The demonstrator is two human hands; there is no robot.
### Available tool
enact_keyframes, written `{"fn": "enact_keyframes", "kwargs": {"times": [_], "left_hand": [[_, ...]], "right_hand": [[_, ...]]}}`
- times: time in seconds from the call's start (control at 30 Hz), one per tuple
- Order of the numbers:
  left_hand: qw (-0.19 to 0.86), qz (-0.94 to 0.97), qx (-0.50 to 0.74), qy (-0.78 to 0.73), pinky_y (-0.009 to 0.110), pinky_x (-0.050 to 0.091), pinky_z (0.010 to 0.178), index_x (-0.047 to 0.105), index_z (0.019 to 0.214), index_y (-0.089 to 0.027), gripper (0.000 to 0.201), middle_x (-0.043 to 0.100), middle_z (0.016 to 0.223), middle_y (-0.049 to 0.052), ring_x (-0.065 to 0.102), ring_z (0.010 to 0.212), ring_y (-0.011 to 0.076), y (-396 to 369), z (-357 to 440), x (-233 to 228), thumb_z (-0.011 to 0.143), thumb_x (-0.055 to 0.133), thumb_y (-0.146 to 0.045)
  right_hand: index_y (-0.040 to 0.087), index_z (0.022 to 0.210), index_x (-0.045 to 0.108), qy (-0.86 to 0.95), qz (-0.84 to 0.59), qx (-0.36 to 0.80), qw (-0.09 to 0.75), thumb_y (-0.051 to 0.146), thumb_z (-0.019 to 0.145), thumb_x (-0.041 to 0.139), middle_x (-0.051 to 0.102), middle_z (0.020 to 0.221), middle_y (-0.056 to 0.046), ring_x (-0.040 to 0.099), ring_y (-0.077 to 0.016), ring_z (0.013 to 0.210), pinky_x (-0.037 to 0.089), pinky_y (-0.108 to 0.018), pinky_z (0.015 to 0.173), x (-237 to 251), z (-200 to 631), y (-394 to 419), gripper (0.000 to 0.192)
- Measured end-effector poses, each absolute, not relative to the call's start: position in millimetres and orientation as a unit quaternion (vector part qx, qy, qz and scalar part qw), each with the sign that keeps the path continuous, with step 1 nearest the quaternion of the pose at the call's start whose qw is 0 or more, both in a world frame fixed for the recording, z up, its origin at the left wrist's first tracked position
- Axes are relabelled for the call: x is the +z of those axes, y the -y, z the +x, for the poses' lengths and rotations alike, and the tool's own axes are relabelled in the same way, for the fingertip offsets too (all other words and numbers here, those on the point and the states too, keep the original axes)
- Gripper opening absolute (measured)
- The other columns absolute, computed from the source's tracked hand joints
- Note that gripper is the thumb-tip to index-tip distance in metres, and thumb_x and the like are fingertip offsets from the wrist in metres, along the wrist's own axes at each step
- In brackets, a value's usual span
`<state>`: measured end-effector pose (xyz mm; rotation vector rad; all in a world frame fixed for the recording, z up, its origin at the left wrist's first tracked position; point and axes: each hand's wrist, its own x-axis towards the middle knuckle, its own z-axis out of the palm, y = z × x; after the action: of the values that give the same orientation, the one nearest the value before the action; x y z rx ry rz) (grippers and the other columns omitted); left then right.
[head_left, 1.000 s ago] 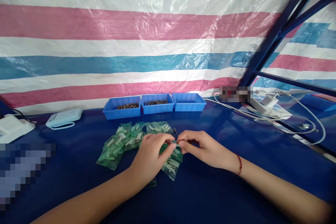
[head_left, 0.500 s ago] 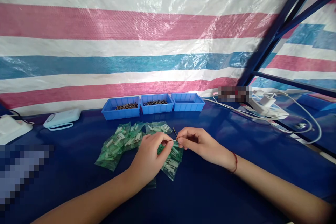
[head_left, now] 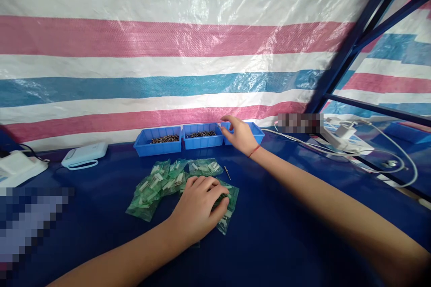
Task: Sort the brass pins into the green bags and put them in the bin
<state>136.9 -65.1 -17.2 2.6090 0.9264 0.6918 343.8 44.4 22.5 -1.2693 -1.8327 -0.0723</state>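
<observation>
My left hand (head_left: 202, 204) rests over the green plastic bags (head_left: 150, 190), fingers curved and thumb apart from them; I see nothing held in it. The bags contain pale strip-like pieces and lie partly under this hand. Beyond its fingertips, a thin metal pin (head_left: 227, 172) with a thicker section lies on the blue table. My right hand (head_left: 240, 135) is stretched out over the bins, thumb and forefinger apart, nothing visible between them. It is at the border of the middle blue bin (head_left: 204, 142), which holds thin metal pins, and the right blue bin (head_left: 257, 132), which it partly covers.
The left blue bin (head_left: 158, 149) contains small brownish metal parts. A light blue device with a strap (head_left: 85, 154) and a white box (head_left: 22, 168) stand at the left. White cables (head_left: 303, 142) and a power strip (head_left: 350, 143) lie right, near a dark blue frame post (head_left: 340, 69).
My hands have separated. The right has moved up and away to the bins; the left has lowered onto the bags. The small parts between their fingers are no longer seen there.
</observation>
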Motion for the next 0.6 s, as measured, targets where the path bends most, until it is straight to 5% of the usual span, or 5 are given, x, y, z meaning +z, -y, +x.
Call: {"fn": "enact_keyframes", "kwargs": {"times": [0.17, 0.37, 0.6], "left_hand": [[0.134, 0.905, 0.237, -0.326, 0.042, 0.037, 0.088, 0.067, 0.093, -0.022, 0.017, 0.065, 0.096, 0.002, 0.059, 0.094, 0.0200, 63.6, 137.5, -16.7, 0.091, 0.051, -0.028], [0.135, 0.907, 0.229, -0.327, 0.043, 0.037, 0.088, 0.067, 0.095, -0.023, 0.019, 0.065, 0.098, 0.003, 0.059, 0.095, 0.0211, 61.4, 139.5, -17.8, 0.091, 0.049, -0.026], [0.187, 0.904, 0.191, -0.334, 0.045, 0.039, 0.092, 0.065, 0.100, -0.026, 0.018, 0.064, 0.104, 0.003, 0.057, 0.101, 0.0233, 60.2, 137.5, -10.2, 0.090, 0.050, -0.028]], "right_hand": [[0.018, 0.096, 0.066, 0.824, -0.444, 0.018, 0.352, 0.004, 0.080, 0.046, 0.070, 0.098, -0.006, 0.065, -0.0186, 0.090, 0.051, -0.032, 0.083, -0.5, 347.6, 3.4, 0.030], [0.019, 0.124, 0.060, 0.897, -0.399, 0.101, 0.159, 0.003, 0.087, 0.040, 0.059, 0.132, -0.008, 0.051, -0.0205, 0.126, 0.041, -0.038, 0.106, -12.2, 370.1, 49.5, 0.045], [0.017, 0.092, 0.067, 0.882, -0.426, 0.080, 0.186, 0.017, 0.094, 0.043, 0.067, 0.100, -0.011, 0.062, -0.0218, 0.094, 0.051, -0.035, 0.081, -7.9, 373.3, 53.3, 0.024]]}}
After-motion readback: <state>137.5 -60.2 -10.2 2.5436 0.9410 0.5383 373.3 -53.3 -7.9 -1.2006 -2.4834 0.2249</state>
